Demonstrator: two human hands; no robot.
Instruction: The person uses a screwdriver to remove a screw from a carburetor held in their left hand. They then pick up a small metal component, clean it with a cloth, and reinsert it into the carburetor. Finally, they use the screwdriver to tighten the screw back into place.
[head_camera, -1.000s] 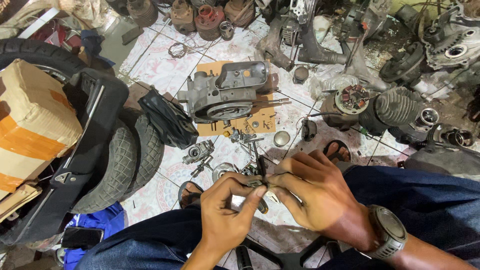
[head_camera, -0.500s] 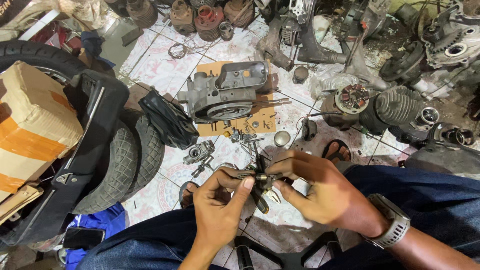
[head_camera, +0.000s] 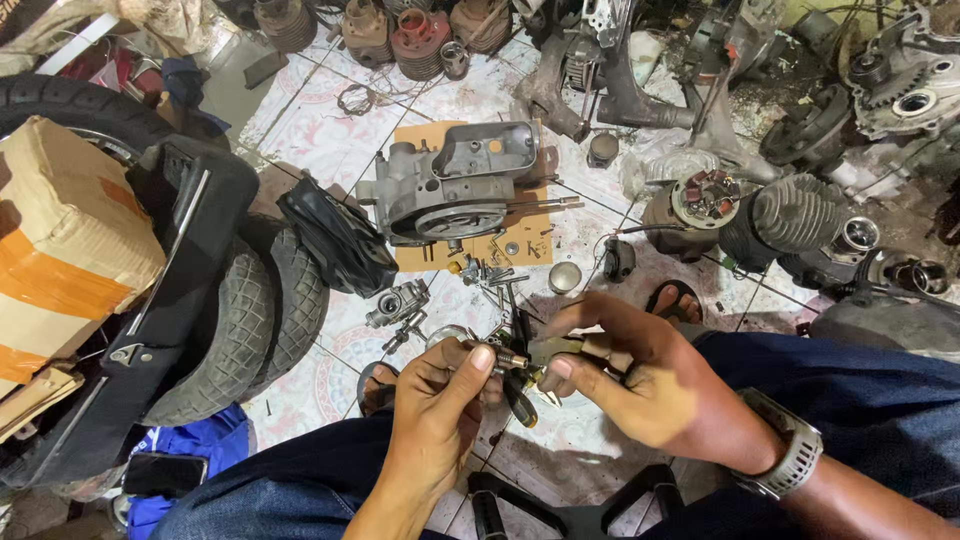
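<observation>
My left hand (head_camera: 440, 400) pinches a small metal part with a spring and threaded end (head_camera: 500, 357) between thumb and fingers. My right hand (head_camera: 650, 385), with a watch on its wrist, holds a pair of pliers (head_camera: 545, 350) whose jaws meet that small part. Both hands hover above my knees, over the tiled floor. Just beyond them lie loose bolts and screws (head_camera: 490, 272) and a small carburettor (head_camera: 397, 302). Further out, a grey engine casing (head_camera: 450, 185) rests on a piece of cardboard (head_camera: 520, 240).
Tyres (head_camera: 250, 320) and a black plastic panel (head_camera: 170, 300) lie at left beside a taped cardboard box (head_camera: 60, 250). Finned cylinders (head_camera: 790, 215), a stator (head_camera: 705, 195) and other engine parts crowd the right and far side. A round metal cap (head_camera: 565, 277) lies on the tiles.
My hands have shifted slightly; the right hand now brings the pliers against the small part that the left hand holds. The things on the floor have not moved.
</observation>
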